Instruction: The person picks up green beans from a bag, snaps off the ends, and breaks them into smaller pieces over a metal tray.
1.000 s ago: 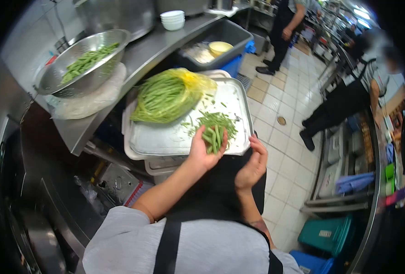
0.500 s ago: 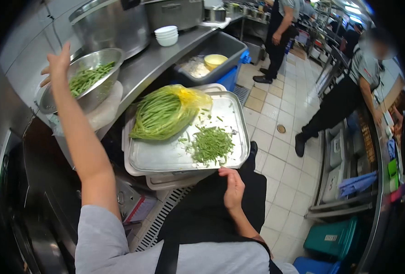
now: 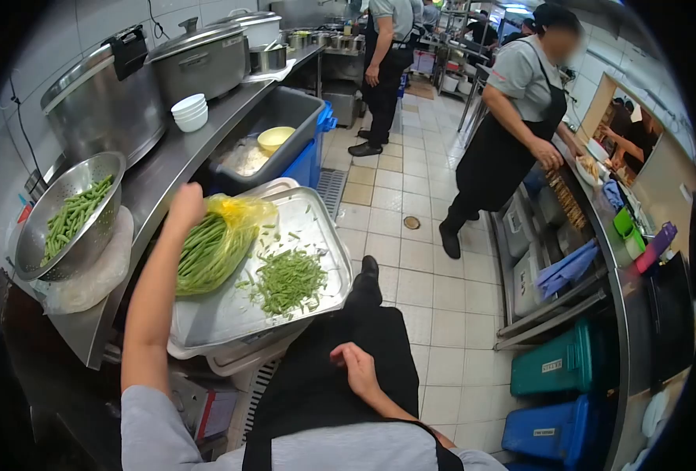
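My left hand point(image 3: 185, 206) hovers at the upper left of a yellow plastic bag point(image 3: 242, 220) packed with long green beans point(image 3: 206, 255). Its fingers point away from me, and motion blurs them. On the metal tray point(image 3: 206, 328) under the bag lies a heap of small green bean trimmings point(image 3: 285, 281), with loose bits around it. My right hand point(image 3: 356, 367) is above my black apron, fingers curled together; anything inside them is hidden. Cut green beans point(image 3: 77, 216) fill part of a tilted steel colander point(image 3: 112, 169) on the left counter.
A clear plastic bag point(image 3: 93, 275) lies under the colander. Stacked white bowls point(image 3: 191, 118) and large steel pots point(image 3: 100, 110) stand along the counter point(image 3: 155, 173). A grey bin point(image 3: 297, 118) holds a yellow bowl point(image 3: 275, 140). One person point(image 3: 513, 118) works at the right counter; another point(image 3: 383, 71) stands farther back.
My left hand has come away from the colander to the bag of beans. My right hand has drawn back from the tray edge over my apron. The view has turned right.
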### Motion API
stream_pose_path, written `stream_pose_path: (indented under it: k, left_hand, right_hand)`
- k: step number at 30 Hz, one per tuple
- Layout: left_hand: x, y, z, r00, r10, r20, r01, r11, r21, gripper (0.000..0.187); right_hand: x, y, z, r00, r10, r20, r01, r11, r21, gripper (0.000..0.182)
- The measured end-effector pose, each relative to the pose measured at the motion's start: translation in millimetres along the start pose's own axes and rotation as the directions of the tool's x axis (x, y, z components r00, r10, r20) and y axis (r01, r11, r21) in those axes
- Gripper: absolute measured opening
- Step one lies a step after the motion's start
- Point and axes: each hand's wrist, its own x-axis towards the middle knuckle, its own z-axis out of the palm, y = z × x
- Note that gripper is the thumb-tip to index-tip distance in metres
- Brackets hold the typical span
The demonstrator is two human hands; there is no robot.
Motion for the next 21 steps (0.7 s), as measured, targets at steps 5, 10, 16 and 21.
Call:
stream_pose_path:
  k: [5,10,16,21]
  left_hand:
    - [-10.5,-18.0,130.2,0.965,0.093,-0.246,-0.109,0.993,-0.05,0.012]
    - [-5.0,-27.3,115.7,0.963,0.107,-0.246,-0.152,0.974,-0.169,0.013]
    - [-38.1,4.2,23.8,0.762,0.014,-0.647,-0.378,0.821,-0.428,0.019]
    - [-119.3,78.9,-44.7,0.834,0.309,-0.456,-0.483,0.809,-0.335,0.017]
  right_hand:
    - [-3.4,3.8,-12.8,0.998,0.057,-0.005,-0.057,0.998,0.013,0.032]
    - [5.8,0.8,-14.4,0.999,0.02,-0.035,-0.019,0.999,0.027,0.028]
    - [22.1,-12.6,-6.7,0.999,-0.024,-0.033,0.027,0.995,0.091,0.027]
    - [41.3,-52.2,5.7,0.966,-0.232,-0.113,0.232,0.973,-0.015,0.015]
